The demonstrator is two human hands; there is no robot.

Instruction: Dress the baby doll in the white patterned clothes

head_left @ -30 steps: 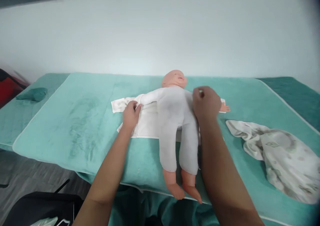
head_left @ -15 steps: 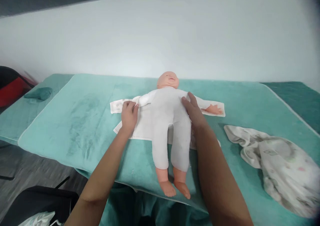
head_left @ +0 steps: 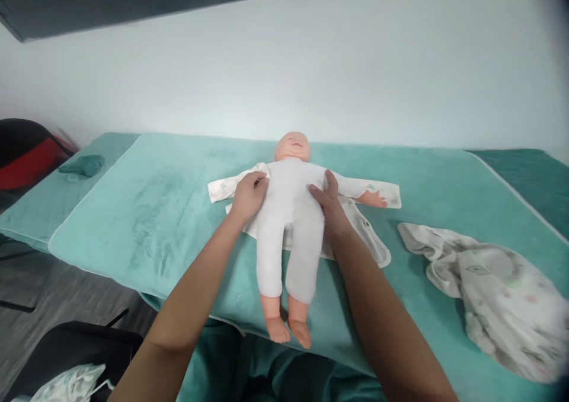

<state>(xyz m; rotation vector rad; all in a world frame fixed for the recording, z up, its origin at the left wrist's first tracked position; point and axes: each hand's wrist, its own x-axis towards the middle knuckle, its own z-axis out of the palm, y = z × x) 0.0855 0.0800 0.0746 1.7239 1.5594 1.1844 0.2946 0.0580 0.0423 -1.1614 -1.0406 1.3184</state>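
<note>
A baby doll (head_left: 291, 206) in a white body with bare plastic head and feet lies face up, feet toward me. Beneath it an open white baby shirt (head_left: 373, 245) is spread, its sleeves stretched to both sides. My left hand (head_left: 249, 197) is closed, fingers curled, at the doll's arm and side on the left; that arm is mostly hidden behind it. With thumb and fingers around the doll's right-hand side, my right hand (head_left: 329, 203) grips its torso. The doll's other hand (head_left: 372, 199) lies on the right sleeve, near the cuff.
A crumpled patterned white cloth (head_left: 493, 295) lies on the right of the green-covered bed (head_left: 169, 224). A wall runs along the far edge. On the lower left stands a black chair (head_left: 75, 345) with a patterned cloth on it; a red and black chair (head_left: 26, 159) is beyond.
The doll has shifted left over the shirt, uncovering more of the shirt's lower right panel. My left hand has moved inward from the doll's forearm to its side. My right hand moved left with the torso.
</note>
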